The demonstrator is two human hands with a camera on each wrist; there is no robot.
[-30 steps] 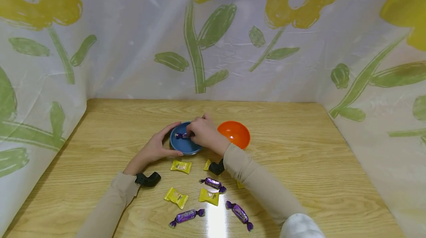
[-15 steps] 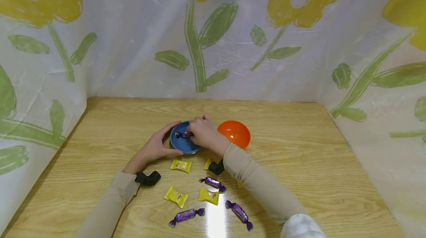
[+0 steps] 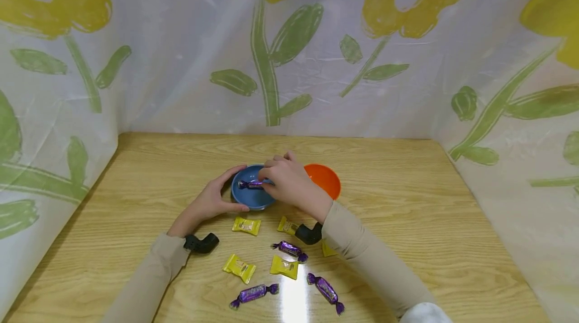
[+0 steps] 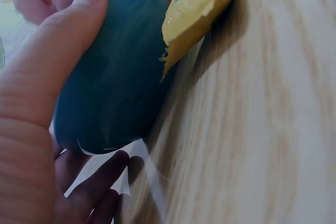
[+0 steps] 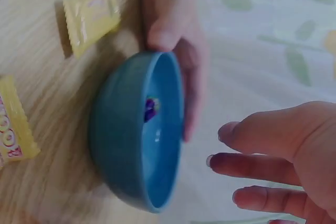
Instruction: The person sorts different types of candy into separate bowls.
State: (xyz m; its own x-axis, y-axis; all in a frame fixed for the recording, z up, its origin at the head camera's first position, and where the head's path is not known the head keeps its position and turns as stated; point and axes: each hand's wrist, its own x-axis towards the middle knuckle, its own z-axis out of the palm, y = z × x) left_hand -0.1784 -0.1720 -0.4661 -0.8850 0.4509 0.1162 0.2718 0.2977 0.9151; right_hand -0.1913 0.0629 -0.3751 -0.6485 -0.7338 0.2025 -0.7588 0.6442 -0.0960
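A blue bowl (image 3: 256, 203) stands on the table, and my left hand (image 3: 210, 197) holds it from the left, thumb at the near side and fingers curved round the far side. In it lies a purple-wrapped candy (image 3: 250, 184), partly covered in the head view by my right hand (image 3: 289, 180). The right wrist view has the right hand's fingertips (image 5: 227, 129) apart, holding nothing, just beyond the rim. Right of the blue bowl is an orange bowl (image 3: 326, 180), partly behind the right hand.
In front of the bowls lie several yellow-wrapped candies (image 3: 246, 225) and three purple ones, including a purple candy (image 3: 290, 249) close to a yellow candy (image 3: 284, 267). A flowered curtain (image 3: 181, 62) borders the wooden table (image 3: 407, 202).
My right hand has let go of the purple candy, leaving it in the blue bowl, and has drawn back to the right. The left hand keeps its place on the bowl.
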